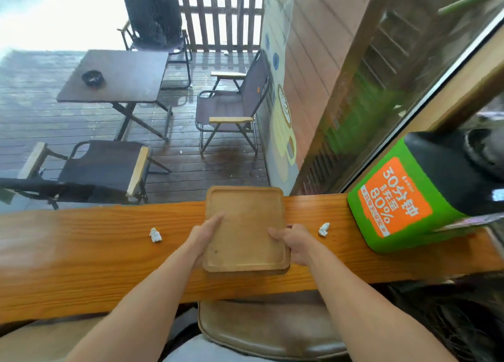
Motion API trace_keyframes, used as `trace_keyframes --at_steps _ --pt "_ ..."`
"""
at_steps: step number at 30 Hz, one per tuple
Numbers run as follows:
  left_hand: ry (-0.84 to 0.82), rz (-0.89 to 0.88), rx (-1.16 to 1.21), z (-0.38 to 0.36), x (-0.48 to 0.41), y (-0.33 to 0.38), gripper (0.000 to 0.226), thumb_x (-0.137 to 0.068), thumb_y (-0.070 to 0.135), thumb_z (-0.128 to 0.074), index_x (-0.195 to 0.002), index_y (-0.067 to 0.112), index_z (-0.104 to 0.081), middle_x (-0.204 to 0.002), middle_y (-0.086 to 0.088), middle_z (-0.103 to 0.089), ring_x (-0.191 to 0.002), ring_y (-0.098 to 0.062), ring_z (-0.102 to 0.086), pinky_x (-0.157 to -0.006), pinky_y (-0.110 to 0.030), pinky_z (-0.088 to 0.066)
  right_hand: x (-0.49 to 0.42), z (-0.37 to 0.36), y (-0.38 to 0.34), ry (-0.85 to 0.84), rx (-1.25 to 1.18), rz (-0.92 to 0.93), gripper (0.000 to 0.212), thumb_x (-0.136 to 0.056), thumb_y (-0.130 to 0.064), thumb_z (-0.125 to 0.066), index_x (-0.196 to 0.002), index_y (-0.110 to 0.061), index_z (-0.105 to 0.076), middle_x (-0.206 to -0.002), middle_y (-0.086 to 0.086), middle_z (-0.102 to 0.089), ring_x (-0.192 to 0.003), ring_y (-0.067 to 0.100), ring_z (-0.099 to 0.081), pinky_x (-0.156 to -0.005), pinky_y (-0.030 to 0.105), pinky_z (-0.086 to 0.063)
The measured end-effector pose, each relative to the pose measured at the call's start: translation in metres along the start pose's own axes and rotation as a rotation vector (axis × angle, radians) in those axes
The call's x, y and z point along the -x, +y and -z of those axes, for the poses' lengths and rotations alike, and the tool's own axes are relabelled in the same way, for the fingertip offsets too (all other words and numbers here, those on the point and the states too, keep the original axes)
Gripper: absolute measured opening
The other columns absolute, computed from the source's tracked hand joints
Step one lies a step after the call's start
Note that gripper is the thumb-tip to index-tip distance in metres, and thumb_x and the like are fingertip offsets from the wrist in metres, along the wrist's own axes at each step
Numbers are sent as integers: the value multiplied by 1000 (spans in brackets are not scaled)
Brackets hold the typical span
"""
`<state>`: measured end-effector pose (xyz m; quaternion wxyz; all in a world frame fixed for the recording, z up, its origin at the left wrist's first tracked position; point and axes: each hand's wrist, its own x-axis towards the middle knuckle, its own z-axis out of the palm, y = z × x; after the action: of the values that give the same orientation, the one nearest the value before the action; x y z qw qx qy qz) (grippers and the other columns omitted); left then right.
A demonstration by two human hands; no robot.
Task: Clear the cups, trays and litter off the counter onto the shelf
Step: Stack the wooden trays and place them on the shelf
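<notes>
A square wooden tray (pixel 245 219) lies across the orange wooden counter (pixel 81 258), its far edge reaching past the counter's back edge. My left hand (pixel 203 236) grips the tray's left side, thumb on top. Gripping the right side is my right hand (pixel 296 243), thumb over the rim. The tray is empty. One crumpled white tissue (pixel 155 235) lies on the counter left of my left hand. A second tissue (pixel 323 229) lies to the right of my right hand.
A green and orange box (pixel 395 208) with a black top stands at the counter's right end. A brown stool seat (pixel 261 326) is below the counter. Beyond the counter are a wet deck, a folding table (pixel 117 75) with an ashtray, and folding chairs.
</notes>
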<state>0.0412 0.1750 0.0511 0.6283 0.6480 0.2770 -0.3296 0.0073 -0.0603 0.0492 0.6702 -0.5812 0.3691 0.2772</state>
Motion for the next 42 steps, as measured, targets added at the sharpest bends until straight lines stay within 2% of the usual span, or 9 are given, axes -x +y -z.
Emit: trace_keyframes --at_steps 3,12,17,21,25,29,33,38,42 --pt "-36 -70 -6 1 15 16 78 -82 66 -60 -131 6 -53 -118 -17 -68 -107 -37 -66 -96 -55 -52 25 -4 -7 23 -13 97 69 -82 -17 -78 -140 -12 -40 -128 13 -62 -115 35 -61 -100 57 -49" --pt "-140 -265 -190 30 66 45 59 -92 61 -53 -111 7 -66 -99 -14 -76 -88 -33 -74 -85 -52 -59 112 -38 6 65 -107 314 43 -86 -29 -74 -125 -15 -61 -118 8 -71 -111 30 -65 -99 50 -50" --pt "-177 -304 -297 26 95 37 67 -91 65 -49 -116 5 -63 -104 -14 -72 -94 -34 -70 -90 -51 -55 144 -50 41 283 -208 361 62 -83 -54 -70 -129 -16 -50 -118 8 -68 -106 29 -67 -95 49 -53" --pt "-218 -309 -366 5 116 26 73 -89 69 -48 -120 5 -60 -110 -14 -69 -98 -34 -67 -92 -49 -54 170 -34 65 343 -294 386 46 -84 -53 -70 -114 -20 -58 -101 4 -76 -93 25 -73 -82 43 -60" --pt "-271 -324 -426 -34 141 13 74 -88 69 -51 -125 5 -59 -112 -14 -68 -97 -32 -66 -85 -44 -54 200 -2 90 485 -289 424 66 -82 -55 -71 -128 -9 -57 -114 10 -71 -102 29 -69 -93 48 -56" --pt "-305 -371 -485 -90 171 -11 74 -86 68 -54 -124 5 -60 -115 -14 -68 -98 -32 -66 -89 -42 -52 236 45 123 550 -328 421 61 -84 -52 -71 -122 -4 -62 -107 10 -73 -90 24 -72 -74 35 -60" --pt "-391 -386 -545 -165 207 -51 57 -89 64 -53 -109 12 -61 -91 -4 -68 -81 -23 -65 -71 -37 -50 282 110 171 634 -376 414 65 -88 -50 -68 -128 -1 -55 -115 16 -68 -103 32 -67 -94 49 -55" --pt "-543 -340 -562 -269 256 -122 64 -91 55 -60 -127 2 -59 -117 -17 -68 -103 -35 -66 -95 -49 -53 352 199 246 746 -443 339 79 -85 -58 -66 -141 -7 -42 -128 14 -58 -113 34 -59 -99 51 -49" --pt "-624 -291 -626 -342 303 -176 70 -90 55 -61 -132 -1 -54 -115 -16 -67 -99 -35 -66 -86 -46 -55 404 256 305 824 -518 307 82 -86 -60 -64 -145 -8 -39 -133 13 -56 -116 34 -57 -102 52 -46"
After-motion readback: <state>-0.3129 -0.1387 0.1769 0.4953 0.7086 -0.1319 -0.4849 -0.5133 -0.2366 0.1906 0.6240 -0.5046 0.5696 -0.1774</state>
